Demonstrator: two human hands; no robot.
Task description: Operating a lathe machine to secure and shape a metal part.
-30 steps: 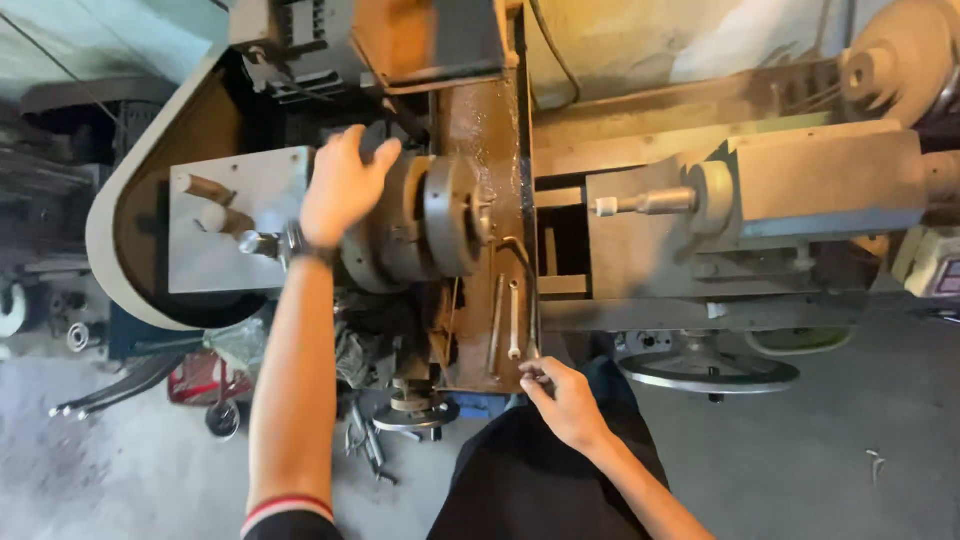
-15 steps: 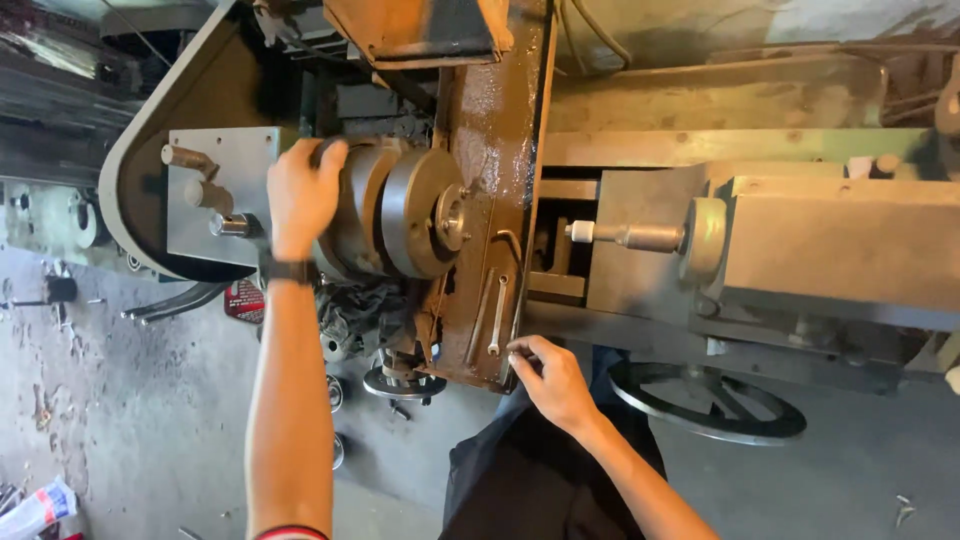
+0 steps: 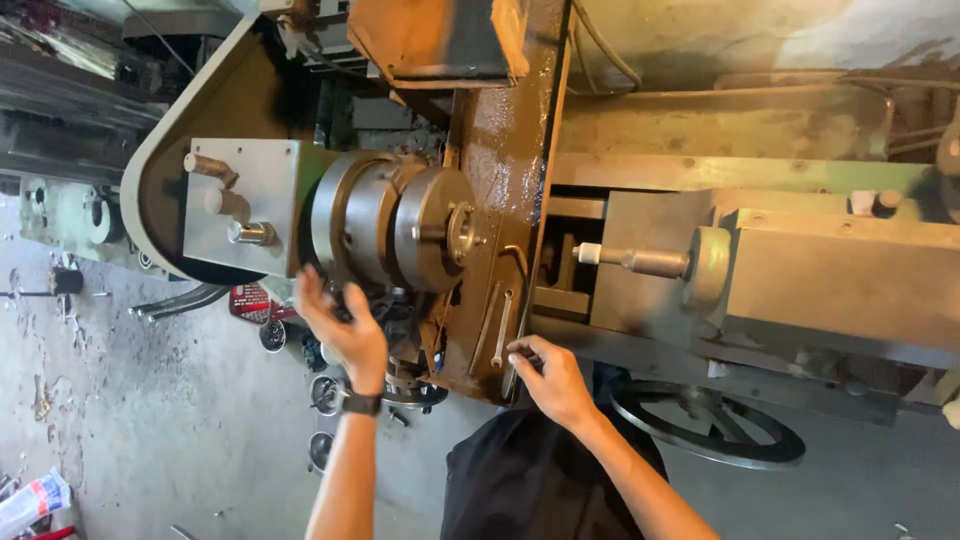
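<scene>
At frame centre, the left hand [image 3: 340,325] spreads its fingers under the lathe chuck [image 3: 395,225]. The right hand [image 3: 550,375], lower centre, pinches a wrench [image 3: 503,330] on the rusty tray [image 3: 500,180].

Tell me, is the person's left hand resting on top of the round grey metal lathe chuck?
No, the left hand is below the round grey metal lathe chuck, at its lower edge, not on top.

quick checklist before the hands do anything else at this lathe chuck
1. Left hand off the chuck: ok, it sits just below it.
2. Right hand clear of the chuck: ok, at the tray edge by the wrenches.
3. Chuck stopped: cannot tell.
4. Workpiece seated in the chuck: cannot tell.
5. Tailstock centre clear of the chuck: ok, a gap shows.
6. Wristwatch removed: not ok.
</scene>
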